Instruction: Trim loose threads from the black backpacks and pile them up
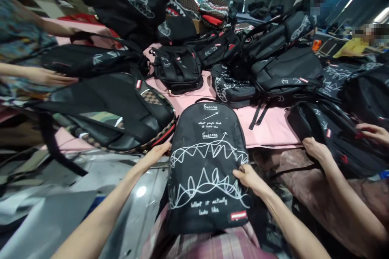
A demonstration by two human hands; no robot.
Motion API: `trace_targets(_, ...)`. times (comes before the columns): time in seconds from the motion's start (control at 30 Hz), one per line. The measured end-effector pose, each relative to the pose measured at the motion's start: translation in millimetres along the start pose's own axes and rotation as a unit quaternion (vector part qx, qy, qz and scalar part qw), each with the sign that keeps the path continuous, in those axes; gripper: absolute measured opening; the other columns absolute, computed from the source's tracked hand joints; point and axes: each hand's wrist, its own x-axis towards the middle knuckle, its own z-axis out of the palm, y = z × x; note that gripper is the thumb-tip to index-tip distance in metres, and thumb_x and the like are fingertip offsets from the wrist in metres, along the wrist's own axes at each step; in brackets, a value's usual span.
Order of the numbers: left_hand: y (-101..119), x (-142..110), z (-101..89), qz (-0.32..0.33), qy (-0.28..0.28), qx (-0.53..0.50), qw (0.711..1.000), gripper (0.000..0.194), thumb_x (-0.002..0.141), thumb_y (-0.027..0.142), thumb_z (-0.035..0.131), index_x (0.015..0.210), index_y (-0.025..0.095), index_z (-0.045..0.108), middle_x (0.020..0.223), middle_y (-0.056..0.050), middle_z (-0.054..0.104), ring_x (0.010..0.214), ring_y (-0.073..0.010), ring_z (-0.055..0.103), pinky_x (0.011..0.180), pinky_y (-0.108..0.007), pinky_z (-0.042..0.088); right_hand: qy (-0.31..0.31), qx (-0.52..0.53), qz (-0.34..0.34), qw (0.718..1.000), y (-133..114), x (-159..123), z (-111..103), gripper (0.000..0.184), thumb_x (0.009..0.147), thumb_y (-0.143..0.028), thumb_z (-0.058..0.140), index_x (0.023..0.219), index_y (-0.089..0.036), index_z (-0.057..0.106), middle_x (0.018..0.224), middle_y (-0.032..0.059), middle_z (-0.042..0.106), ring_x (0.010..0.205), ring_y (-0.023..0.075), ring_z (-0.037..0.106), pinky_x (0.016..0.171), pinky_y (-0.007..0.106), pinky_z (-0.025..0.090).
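Note:
A black backpack [209,162] with white scribbled lines, the word "Success" and a small red label stands upright in front of me, its bottom close to my lap. On its left edge is my left hand [162,151], closed, with the fingertips hidden by the bag's side. Lower down on the right edge, my right hand [247,176] grips the bag with thumb on the front and fingers curled round the side. To the left lies a larger black backpack [121,109] with checkered and camouflage panels.
More black bags, such as a small bag [232,85], cover the pink table [273,123]. Co-workers' hands are close on both sides: one [316,149] on a black bag at right, another [50,77] at left. A grey surface [127,194] is at my left.

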Motion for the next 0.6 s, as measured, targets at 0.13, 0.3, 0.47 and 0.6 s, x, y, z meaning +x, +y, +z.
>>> trace_targets(0.13,28,10,4.7,0.001,-0.230,0.070,0.971,0.036,0.065,0.051,0.060,0.061,0.016,0.056,0.053,0.004,0.048,0.049,-0.0095,0.040,0.048,-0.022,0.032,0.139,0.137,0.009,0.981,14,14,-31,0.047,0.055,-0.045,0.073,0.057,-0.020,0.033,0.046,-0.0131,0.021,0.034,-0.0002,0.012,0.036,0.018,0.005)
trace_targets(0.3,43,11,16.9,0.033,-0.303,0.108,0.946,0.015,0.066,0.029,0.055,0.073,0.016,0.054,0.060,0.004,0.048,0.053,-0.0091,0.040,0.049,-0.021,0.030,0.186,0.141,0.019,0.972,25,21,-51,0.049,0.050,-0.046,0.077,0.061,-0.019,0.038,0.047,-0.0134,0.023,0.034,-0.0011,0.014,0.035,0.016,0.006)
trace_targets(0.47,40,3,10.9,0.140,-0.248,0.186,0.940,0.013,0.070,0.029,0.048,0.069,0.018,0.054,0.064,0.002,0.050,0.058,-0.0118,0.044,0.055,-0.022,0.035,0.182,0.092,0.018,0.979,21,20,-45,0.045,0.055,-0.048,0.074,0.062,-0.020,0.039,0.043,-0.0138,0.022,0.033,0.0005,0.014,0.033,0.017,0.008)
trace_targets(0.6,28,-6,15.6,0.191,-0.094,0.204,0.956,0.023,0.077,0.037,0.043,0.072,0.020,0.057,0.071,-0.001,0.055,0.067,-0.0150,0.051,0.065,-0.024,0.038,0.179,0.064,0.007,0.982,19,22,-39,0.045,0.056,-0.048,0.072,0.060,-0.021,0.036,0.043,-0.0130,0.022,0.033,0.0019,0.015,0.032,0.019,0.009)
